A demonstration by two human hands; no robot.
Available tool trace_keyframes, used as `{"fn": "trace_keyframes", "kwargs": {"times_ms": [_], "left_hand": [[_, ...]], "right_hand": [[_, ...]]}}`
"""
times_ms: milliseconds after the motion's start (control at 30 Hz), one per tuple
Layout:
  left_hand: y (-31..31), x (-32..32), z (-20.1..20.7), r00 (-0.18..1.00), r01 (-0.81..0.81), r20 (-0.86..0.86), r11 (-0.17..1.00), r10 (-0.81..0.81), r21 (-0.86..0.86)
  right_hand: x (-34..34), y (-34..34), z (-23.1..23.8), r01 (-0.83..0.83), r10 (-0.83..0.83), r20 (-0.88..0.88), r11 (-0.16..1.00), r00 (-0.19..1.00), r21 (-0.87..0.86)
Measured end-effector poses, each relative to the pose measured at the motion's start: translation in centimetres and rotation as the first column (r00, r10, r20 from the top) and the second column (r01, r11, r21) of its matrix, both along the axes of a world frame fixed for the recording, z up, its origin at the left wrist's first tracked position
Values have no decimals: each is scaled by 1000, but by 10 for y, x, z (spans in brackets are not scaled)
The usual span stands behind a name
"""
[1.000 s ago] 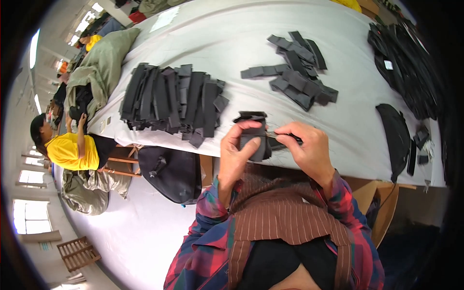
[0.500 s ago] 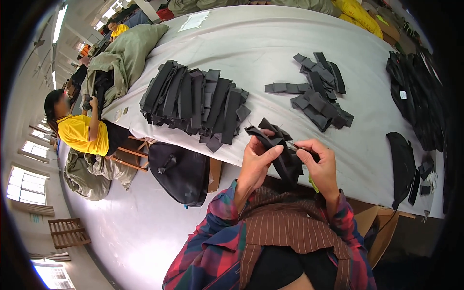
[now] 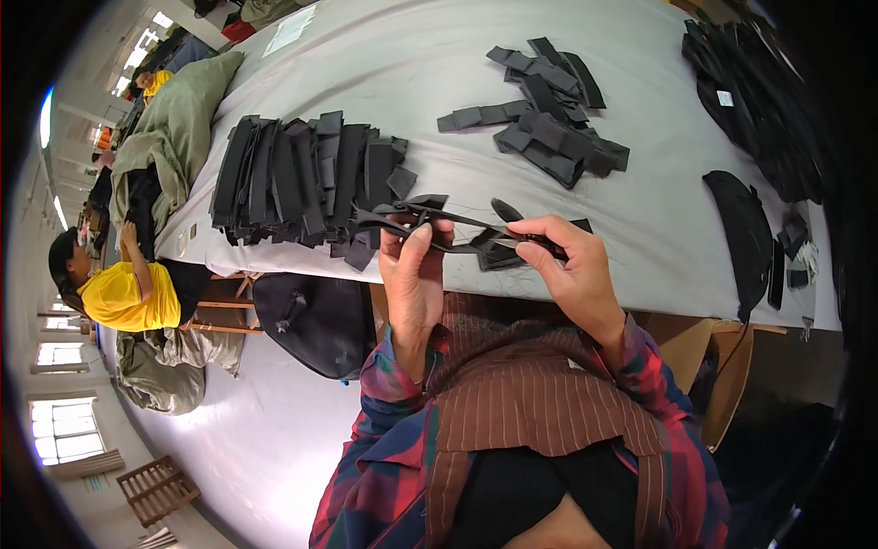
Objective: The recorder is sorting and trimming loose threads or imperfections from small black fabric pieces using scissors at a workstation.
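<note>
1. Nearest, a brown striped apron [image 3: 521, 384] is seen below the table [image 3: 640, 229].
2. Just over the table's near edge, a dark strip [image 3: 377, 220] is pinched by the left hand [image 3: 412, 274], between thumb and fingers.
3. Apart from it, the right hand [image 3: 578, 274] is closed, thumb to fingers, on a dark item [image 3: 549, 245]; whether this is a tool or part of the strip cannot be told. Dark lengths are spanned between the two.
4. The strip is judged to be light, soft to bend yet firm enough to keep flat folds, not slippery and hardly fragile. It is best taken by its flat end; if it is held mid-length, the loose ends may flop.
5. Farther left, similar strips are laid side by side in a pile [image 3: 297, 178].
6. Beyond and rightward, more are left crisscrossed in a heap [image 3: 553, 133].
7. Off left, a co-worker in yellow [image 3: 128, 295] is seated by greenish cloth [image 3: 183, 119].
</note>
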State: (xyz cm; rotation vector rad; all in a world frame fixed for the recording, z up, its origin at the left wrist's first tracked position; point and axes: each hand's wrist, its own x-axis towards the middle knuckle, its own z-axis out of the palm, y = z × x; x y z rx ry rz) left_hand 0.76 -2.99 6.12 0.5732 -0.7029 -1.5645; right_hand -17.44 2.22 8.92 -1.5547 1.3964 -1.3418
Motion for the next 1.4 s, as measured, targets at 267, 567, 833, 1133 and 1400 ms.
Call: {"fn": "trace_keyframes", "kwargs": {"times_ms": [267, 567, 833, 1133, 1400], "left_hand": [[7, -4, 5, 988, -68, 128, 988, 85, -136], [16, -15, 9, 928, -54, 346, 967, 140, -247], [19, -18, 6, 913, -52, 377, 961, 156, -272], [20, -13, -4, 869, -25, 477, 975, 130, -221], [17, -16, 6, 977, 52, 213, 980, -10, -190]], "right_hand": [[1, 4, 0, 56, -85, -305, 993, 948, -103], [17, -4, -10, 99, -222, -440, 954, 870, -284], [20, -6, -16, 100, -262, -553, 947, 791, -306], [20, -5, -16, 107, -258, -601, 955, 756, -276], [14, -8, -15, 144, -255, -448, 953, 857, -266]]}}
